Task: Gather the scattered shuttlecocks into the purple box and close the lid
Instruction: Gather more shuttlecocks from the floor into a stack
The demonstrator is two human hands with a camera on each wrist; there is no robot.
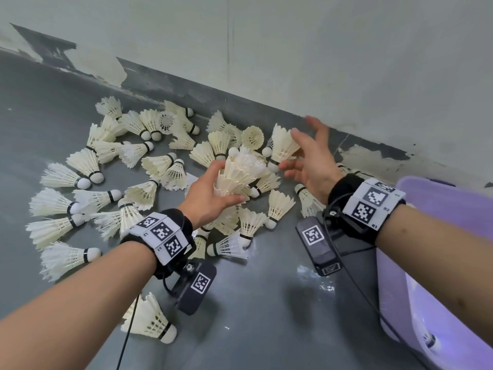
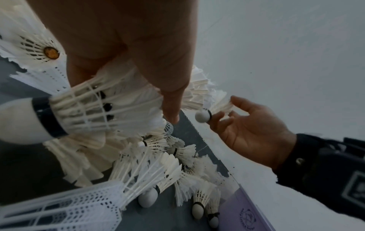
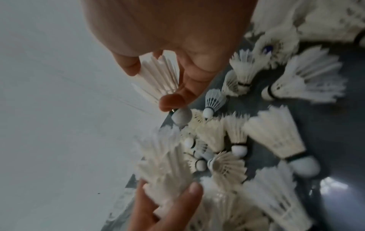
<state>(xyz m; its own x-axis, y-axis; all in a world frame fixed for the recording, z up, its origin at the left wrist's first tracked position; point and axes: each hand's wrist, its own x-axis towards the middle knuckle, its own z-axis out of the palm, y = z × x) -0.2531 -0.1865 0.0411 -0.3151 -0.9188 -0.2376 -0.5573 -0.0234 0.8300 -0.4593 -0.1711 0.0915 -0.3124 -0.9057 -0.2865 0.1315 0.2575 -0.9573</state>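
Many white feather shuttlecocks (image 1: 88, 166) lie scattered on the grey floor (image 1: 266, 316) by the wall. My left hand (image 1: 230, 182) grips a bunch of shuttlecocks (image 1: 241, 170) lifted above the pile; the left wrist view shows the held shuttlecocks (image 2: 94, 107) under my left hand's thumb (image 2: 170, 115). Just to the right, my right hand (image 1: 293, 150) pinches one shuttlecock (image 1: 282, 144) between thumb and fingers, cork end down. That single shuttlecock (image 3: 156, 76) shows in my right hand (image 3: 152, 85) in the right wrist view. The purple box (image 1: 426, 198) stands at the far right, open.
A pale wall (image 1: 320, 62) with peeling paint runs diagonally right behind the pile. One shuttlecock (image 1: 152, 321) lies apart near my left forearm. A wet, shiny patch (image 1: 314, 279) marks the floor beside the box.
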